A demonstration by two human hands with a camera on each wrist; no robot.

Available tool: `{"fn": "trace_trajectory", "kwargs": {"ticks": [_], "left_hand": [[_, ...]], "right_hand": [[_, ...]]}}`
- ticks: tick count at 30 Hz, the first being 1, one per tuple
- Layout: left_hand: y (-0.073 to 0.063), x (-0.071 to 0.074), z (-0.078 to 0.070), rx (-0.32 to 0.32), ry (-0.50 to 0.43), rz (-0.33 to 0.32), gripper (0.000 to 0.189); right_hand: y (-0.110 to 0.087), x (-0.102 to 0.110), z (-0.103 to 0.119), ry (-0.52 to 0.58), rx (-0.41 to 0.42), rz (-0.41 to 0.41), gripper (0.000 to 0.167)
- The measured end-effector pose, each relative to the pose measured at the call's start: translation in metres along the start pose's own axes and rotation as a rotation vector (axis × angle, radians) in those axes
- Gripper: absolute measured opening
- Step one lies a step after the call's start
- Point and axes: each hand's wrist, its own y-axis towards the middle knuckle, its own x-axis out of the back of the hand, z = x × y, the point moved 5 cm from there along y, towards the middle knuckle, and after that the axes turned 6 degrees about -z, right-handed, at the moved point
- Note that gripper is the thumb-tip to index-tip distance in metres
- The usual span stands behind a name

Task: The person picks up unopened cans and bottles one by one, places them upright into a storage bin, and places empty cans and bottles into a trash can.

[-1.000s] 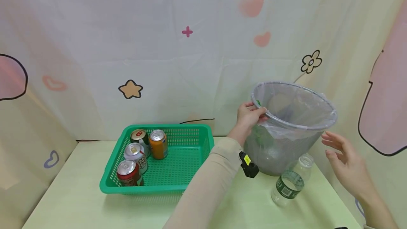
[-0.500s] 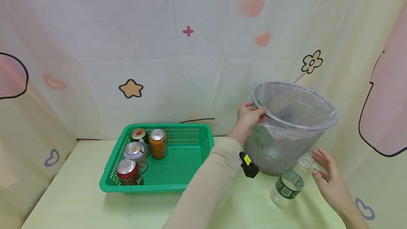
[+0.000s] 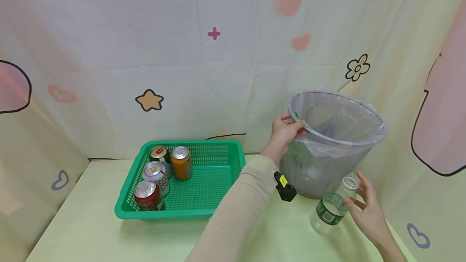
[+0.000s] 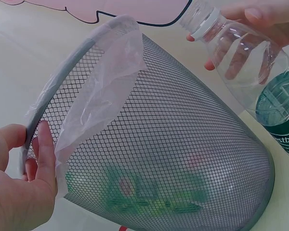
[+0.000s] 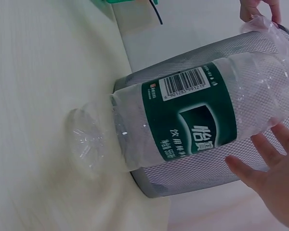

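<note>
My left hand (image 3: 285, 134) pinches the near-left rim of a grey wire-mesh waste bin (image 4: 192, 125), with its thumb and fingers on either side of the rim. A translucent liner bag (image 4: 101, 96) folds over that rim, and the bin is tilted. Green packaging (image 4: 154, 190) shows through the mesh. In front of the bin a clear, capless plastic bottle (image 5: 190, 113) with a green label leans over the tabletop. My right hand (image 3: 367, 209) is around the bottle's upper part, fingers behind and thumb in front, fairly straight and right at its surface.
Left of the bin, a green plastic basket (image 3: 178, 215) holds several drink cans, among them an orange can (image 3: 181, 165) and a red can (image 3: 148, 197). A patterned curtain (image 3: 225, 72) hangs behind the pale table (image 3: 83, 233).
My right hand has come down and leftward from beside the bin to the bottle's upper part. My left hand, the bin and the bottle have stayed in place.
</note>
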Motion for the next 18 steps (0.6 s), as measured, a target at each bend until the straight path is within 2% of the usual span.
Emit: {"fn": "trace_trajectory", "kwargs": {"ticks": [9, 18], "left_hand": [[0.001, -0.001, 0.001, -0.001, -0.014, -0.003, 0.037], [0.002, 0.000, 0.001, 0.001, -0.013, -0.007, 0.036]], "right_hand": [[-0.003, -0.006, -0.011, -0.001, -0.076, 0.007, 0.086], [-0.005, -0.014, -0.012, 0.036, -0.073, -0.017, 0.089]]}}
